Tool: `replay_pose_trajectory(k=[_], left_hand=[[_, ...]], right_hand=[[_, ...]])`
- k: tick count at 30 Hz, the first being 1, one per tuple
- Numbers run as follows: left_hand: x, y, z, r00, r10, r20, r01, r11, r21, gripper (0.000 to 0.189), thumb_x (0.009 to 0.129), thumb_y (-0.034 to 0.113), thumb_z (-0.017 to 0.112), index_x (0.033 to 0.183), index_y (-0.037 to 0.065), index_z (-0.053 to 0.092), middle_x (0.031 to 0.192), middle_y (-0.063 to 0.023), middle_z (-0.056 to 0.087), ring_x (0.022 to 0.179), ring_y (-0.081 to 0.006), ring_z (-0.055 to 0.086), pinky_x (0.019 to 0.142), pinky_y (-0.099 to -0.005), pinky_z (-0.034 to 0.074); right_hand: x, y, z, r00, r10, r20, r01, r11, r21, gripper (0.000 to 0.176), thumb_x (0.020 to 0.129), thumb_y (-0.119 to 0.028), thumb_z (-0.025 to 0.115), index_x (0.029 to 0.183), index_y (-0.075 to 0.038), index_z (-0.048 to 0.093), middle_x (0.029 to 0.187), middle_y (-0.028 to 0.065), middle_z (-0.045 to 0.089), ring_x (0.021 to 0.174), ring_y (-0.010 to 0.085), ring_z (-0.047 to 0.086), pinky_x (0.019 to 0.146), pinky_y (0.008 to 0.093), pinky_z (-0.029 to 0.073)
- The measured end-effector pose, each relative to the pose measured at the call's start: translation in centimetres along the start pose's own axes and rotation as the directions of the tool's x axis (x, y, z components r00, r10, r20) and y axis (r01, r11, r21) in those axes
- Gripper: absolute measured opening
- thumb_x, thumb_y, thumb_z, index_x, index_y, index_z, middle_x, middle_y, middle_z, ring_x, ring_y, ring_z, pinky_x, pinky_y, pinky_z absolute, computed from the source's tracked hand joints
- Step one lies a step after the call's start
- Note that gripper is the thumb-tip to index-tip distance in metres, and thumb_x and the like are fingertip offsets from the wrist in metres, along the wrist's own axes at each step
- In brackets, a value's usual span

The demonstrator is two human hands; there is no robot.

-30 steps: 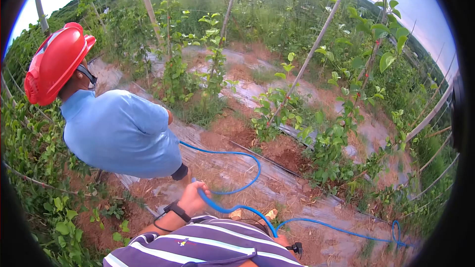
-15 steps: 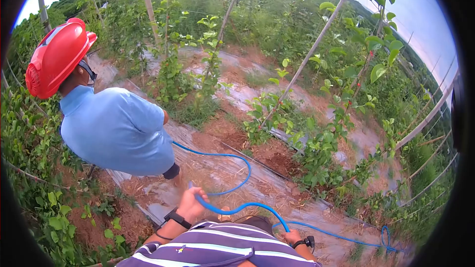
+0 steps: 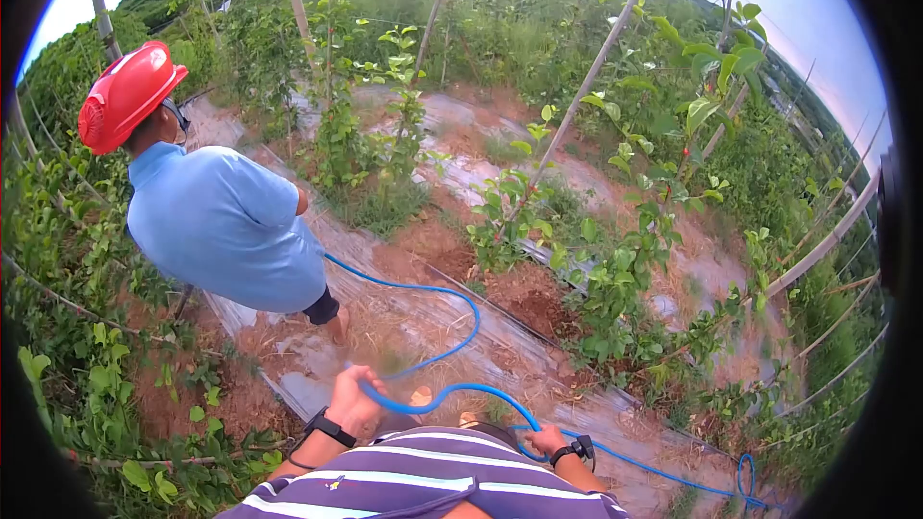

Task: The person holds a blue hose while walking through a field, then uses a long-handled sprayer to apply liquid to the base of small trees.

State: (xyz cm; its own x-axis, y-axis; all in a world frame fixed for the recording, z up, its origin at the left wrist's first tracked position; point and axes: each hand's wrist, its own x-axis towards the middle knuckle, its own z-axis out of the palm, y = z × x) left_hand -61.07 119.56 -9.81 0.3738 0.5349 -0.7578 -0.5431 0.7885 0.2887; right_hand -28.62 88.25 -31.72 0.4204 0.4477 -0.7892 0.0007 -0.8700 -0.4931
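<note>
A blue hose (image 3: 468, 387) runs in an arc between my two hands, in front of my striped shirt. My left hand (image 3: 354, 398) is closed around it, low and left of the middle. Lower right, my right hand (image 3: 546, 439) is closed on another stretch of the same hose. From there the hose trails off to the right along the ground into a small loop, and a further bend of it leads up toward a person ahead. Both my wrists wear black bands.
A person in a red helmet (image 3: 133, 96) and blue shirt (image 3: 226, 228) stands ahead on the left, back toward me. Grey plastic sheeting (image 3: 615, 413) covers the path. Slanted poles (image 3: 586, 86) and climbing plants (image 3: 625, 293) line the right; dense vines (image 3: 106, 394) grow on the left.
The person ahead appears slightly farther away and higher in view. Both my hands have risen a little in view, still holding the hose.
</note>
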Motion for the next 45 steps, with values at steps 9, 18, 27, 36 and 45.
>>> replay_pose_trajectory(k=[9, 18, 27, 36, 45], left_hand=[[-4.4, -4.2, -0.5, 0.998, 0.069, 0.013, -0.069, 0.998, -0.009, 0.007, 0.083, 0.013, 0.052, 0.082, 0.009, 0.048, 0.070, -0.0039, 0.049, 0.063, -0.0194, 0.045, 0.061, -0.0334, 0.040], [-6.1, -6.1, -4.9, 0.989, 0.144, -0.044, -0.149, 0.978, -0.143, 0.007, 0.083, 0.014, 0.050, 0.079, 0.010, 0.047, 0.068, -0.0032, 0.048, 0.063, -0.0186, 0.045, 0.060, -0.0336, 0.040], [-7.6, -7.6, -7.4, 0.979, 0.168, -0.111, -0.192, 0.948, -0.256, 0.012, 0.083, 0.016, 0.050, 0.073, 0.010, 0.046, 0.066, -0.0036, 0.047, 0.061, -0.0195, 0.045, 0.060, -0.0348, 0.040], [-11.2, -7.1, -5.9, 0.973, 0.232, -0.004, -0.222, 0.927, -0.301, 0.009, 0.085, 0.015, 0.052, 0.078, 0.010, 0.049, 0.070, -0.0025, 0.049, 0.065, -0.0183, 0.045, 0.063, -0.0341, 0.039], [-7.8, -9.1, -9.5, 0.986, 0.145, -0.084, -0.166, 0.906, -0.389, 0.009, 0.084, 0.015, 0.051, 0.078, 0.008, 0.049, 0.067, -0.0039, 0.050, 0.062, -0.0192, 0.048, 0.063, -0.0345, 0.041]], right_hand=[[-1.1, 6.3, -3.5, 0.992, 0.110, 0.058, -0.089, 0.956, -0.279, 0.029, 0.073, -0.031, 0.074, 0.078, -0.003, 0.068, 0.062, 0.0066, 0.063, 0.055, 0.0171, 0.058, 0.051, 0.0340, 0.044], [6.5, 2.9, -2.3, 0.985, -0.090, 0.150, 0.152, 0.866, -0.477, 0.030, 0.072, -0.033, 0.072, 0.075, -0.003, 0.069, 0.066, 0.0145, 0.064, 0.061, 0.0243, 0.063, 0.058, 0.0360, 0.049], [6.0, -7.3, 0.7, 0.956, -0.248, 0.159, 0.294, 0.842, -0.453, 0.027, 0.074, -0.026, 0.070, 0.069, 0.000, 0.062, 0.060, 0.0110, 0.060, 0.047, 0.0198, 0.056, 0.046, 0.0354, 0.043], [6.8, -6.0, 0.5, 0.941, -0.292, 0.174, 0.337, 0.734, -0.589, 0.026, 0.072, -0.028, 0.072, 0.078, -0.003, 0.067, 0.068, 0.0133, 0.065, 0.065, 0.0247, 0.065, 0.063, 0.0367, 0.050], [10.2, -4.4, -0.4, 0.950, -0.276, 0.144, 0.308, 0.760, -0.572, 0.021, 0.073, -0.020, 0.072, 0.071, -0.002, 0.063, 0.059, 0.0086, 0.060, 0.048, 0.0170, 0.056, 0.045, 0.0336, 0.043]])
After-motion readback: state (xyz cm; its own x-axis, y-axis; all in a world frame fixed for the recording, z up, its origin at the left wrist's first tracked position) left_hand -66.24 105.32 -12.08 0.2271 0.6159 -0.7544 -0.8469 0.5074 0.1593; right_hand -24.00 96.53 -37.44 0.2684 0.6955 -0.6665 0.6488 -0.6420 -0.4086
